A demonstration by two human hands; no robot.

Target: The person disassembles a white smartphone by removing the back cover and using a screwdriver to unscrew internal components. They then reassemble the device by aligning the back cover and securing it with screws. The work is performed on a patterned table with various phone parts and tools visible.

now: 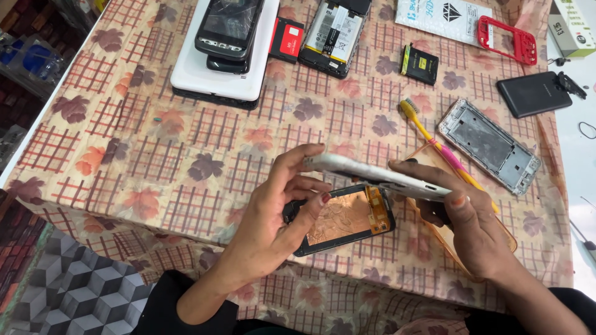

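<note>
Both hands, left hand (273,214) and right hand (469,226), pinch the white phone back cover (379,177) by its ends, just above the opened phone (344,217). Thin, light, probably brittle plastic; edges suit gripping.

Both arms enter from the bottom edge in black sleeves. The left sleeve (180,304) is pushed up the forearm and bunches in soft folds where it ends, leaving wrist and forearm bare. The right sleeve (559,310) shows only as a dark band at the lower right corner. The left hand (273,223) and the right hand (465,223) are bare, with no gloves; fingernails carry dark red polish (worn and chipped on some).
</note>
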